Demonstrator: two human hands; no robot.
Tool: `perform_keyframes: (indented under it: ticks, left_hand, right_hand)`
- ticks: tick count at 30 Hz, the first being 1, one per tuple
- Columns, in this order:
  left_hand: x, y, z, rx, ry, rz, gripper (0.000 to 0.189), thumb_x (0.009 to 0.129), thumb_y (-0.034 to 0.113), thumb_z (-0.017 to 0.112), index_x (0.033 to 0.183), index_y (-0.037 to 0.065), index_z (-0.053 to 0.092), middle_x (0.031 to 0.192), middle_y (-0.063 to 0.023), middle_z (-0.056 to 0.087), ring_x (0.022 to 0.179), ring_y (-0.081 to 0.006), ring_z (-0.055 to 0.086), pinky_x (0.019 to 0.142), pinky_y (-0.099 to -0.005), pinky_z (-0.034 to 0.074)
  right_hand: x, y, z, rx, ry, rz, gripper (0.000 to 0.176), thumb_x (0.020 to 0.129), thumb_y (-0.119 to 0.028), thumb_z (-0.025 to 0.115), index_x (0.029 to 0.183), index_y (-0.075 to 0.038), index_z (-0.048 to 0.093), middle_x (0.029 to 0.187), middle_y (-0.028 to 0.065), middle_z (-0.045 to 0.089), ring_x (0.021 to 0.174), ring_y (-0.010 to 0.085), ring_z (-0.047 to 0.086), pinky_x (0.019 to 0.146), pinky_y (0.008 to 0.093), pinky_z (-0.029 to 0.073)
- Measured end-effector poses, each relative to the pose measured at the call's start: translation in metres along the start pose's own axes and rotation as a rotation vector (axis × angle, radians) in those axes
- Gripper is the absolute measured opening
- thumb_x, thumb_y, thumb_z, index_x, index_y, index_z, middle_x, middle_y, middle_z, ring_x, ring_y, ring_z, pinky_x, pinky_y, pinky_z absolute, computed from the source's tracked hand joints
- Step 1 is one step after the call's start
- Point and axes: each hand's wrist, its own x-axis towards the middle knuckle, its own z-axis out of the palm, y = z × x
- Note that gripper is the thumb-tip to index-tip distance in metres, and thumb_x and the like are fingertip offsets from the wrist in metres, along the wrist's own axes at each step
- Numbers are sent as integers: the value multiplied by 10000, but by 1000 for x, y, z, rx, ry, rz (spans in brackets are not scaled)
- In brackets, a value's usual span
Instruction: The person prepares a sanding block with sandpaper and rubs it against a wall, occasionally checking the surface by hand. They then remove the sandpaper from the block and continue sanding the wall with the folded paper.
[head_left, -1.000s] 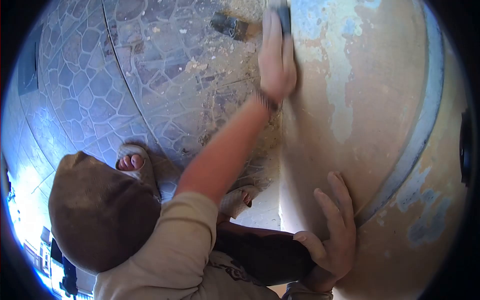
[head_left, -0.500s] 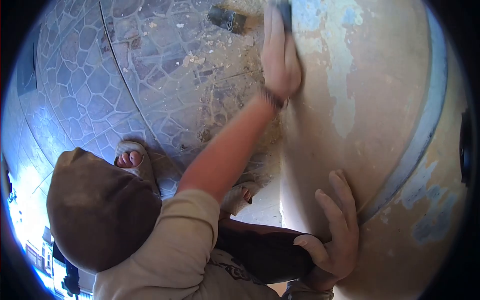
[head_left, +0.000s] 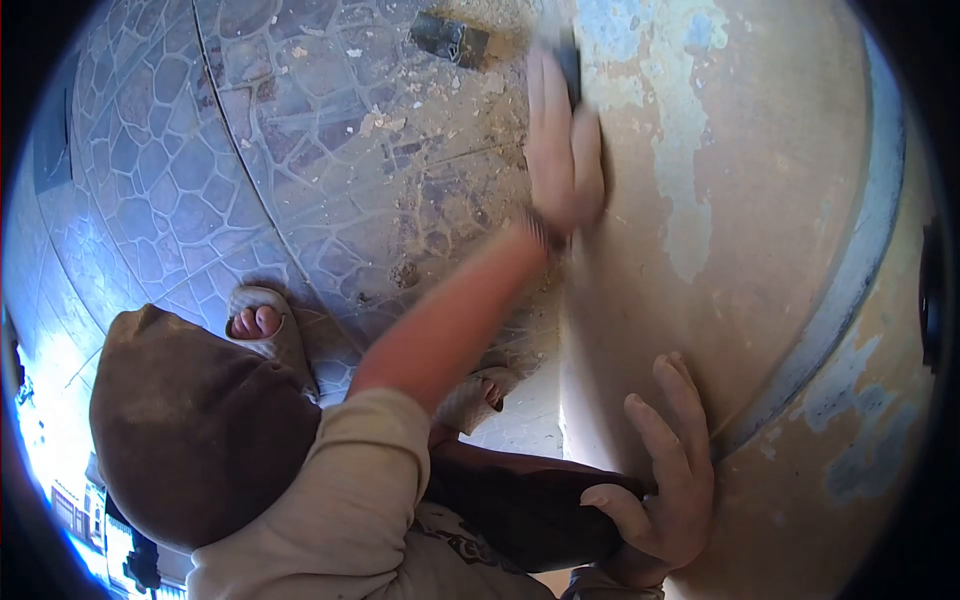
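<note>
My left hand (head_left: 565, 165) reaches out along the wall, its fingers closed on a dark flat block (head_left: 570, 70) held against the wall face. Motion blurs the block's far end, so its exact kind is hidden. A band circles that wrist. The wall (head_left: 760, 170) shows tan paint with pale, peeled patches near the block. Lower down, my right hand (head_left: 670, 490) leans on the same wall with fingers spread and thumb apart; nothing is in it.
Patterned stone-look floor (head_left: 170, 150) runs along the wall, strewn with paint flakes and dust. A dark, short cylindrical object (head_left: 450, 40) lies on it. My sandalled feet (head_left: 265, 325) and brown-clothed knee (head_left: 200, 420) are close by. A grey band (head_left: 850, 290) curves along the wall.
My left hand has come slightly back toward me along the wall with the dark flat block. My right hand stays on the wall, shifted only slightly.
</note>
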Motion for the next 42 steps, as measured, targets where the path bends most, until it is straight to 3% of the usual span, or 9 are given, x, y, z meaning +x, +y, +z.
perform_keyframes:
  ticks: [4,6,12,19,22,26,29,35,42]
  left_hand:
    - [-147,28,-5,-9,-236,-242,723,855,84,383,1423,-165,11,1515,-337,45,1431,-425,39,1158,-443,42]
    - [-145,24,-5,-1,-219,-212,732,842,78,380,1425,-162,9,1517,-335,44,1432,-426,32,1157,-454,35]
    - [46,-16,-17,-114,-106,122,691,883,145,446,1440,-118,133,1521,-309,101,1428,-425,80,1154,-445,111]
    - [-170,23,-16,-20,-369,-294,854,820,151,483,1429,-148,-35,1513,-344,-33,1429,-435,3,1157,-444,35]
    - [-141,21,-11,6,-285,-179,814,864,197,500,1425,-157,28,1499,-365,9,1405,-500,13,1150,-496,50]
    - [7,-16,-19,17,-167,59,769,884,208,487,1433,-138,76,1508,-340,64,1411,-473,65,1157,-464,79]
    - [16,-8,-6,53,-46,68,744,900,216,469,1439,-129,89,1514,-323,84,1414,-458,81,1156,-464,85]
    - [-148,22,-12,-31,-254,-189,812,883,259,510,1413,-176,75,1488,-376,69,1412,-482,43,1150,-476,59]
    - [36,-6,-5,9,-35,-30,765,911,240,478,1433,-136,64,1516,-320,77,1416,-452,59,1153,-474,55]
  right_hand:
    - [3,0,3,41,74,8,757,775,-525,673,1247,42,508,1353,323,416,1272,487,401,1049,521,334]
    - [0,1,4,22,14,38,755,775,-531,671,1241,41,510,1347,326,420,1264,494,406,1047,527,334]
    - [-6,8,4,51,-22,-6,754,770,-541,673,1222,42,520,1336,338,421,1250,515,409,1043,543,330]
    - [3,1,0,34,11,48,769,753,-518,697,1240,48,510,1354,328,413,1263,500,405,1050,531,327]
    - [-1,4,3,67,-39,50,776,748,-512,700,1247,49,507,1359,323,413,1268,492,404,1053,523,327]
    - [0,1,3,35,5,26,770,749,-515,697,1240,50,513,1351,323,422,1266,492,407,1053,520,328]
    - [-5,-4,2,29,25,29,775,751,-522,691,1241,51,513,1349,319,428,1266,487,410,1053,517,328]
    - [0,-4,3,42,10,62,782,754,-540,679,1226,62,520,1354,315,426,1271,477,411,1050,507,336]
    - [-1,-6,2,40,-10,76,793,751,-548,680,1227,65,521,1355,320,423,1276,477,407,1044,496,347]
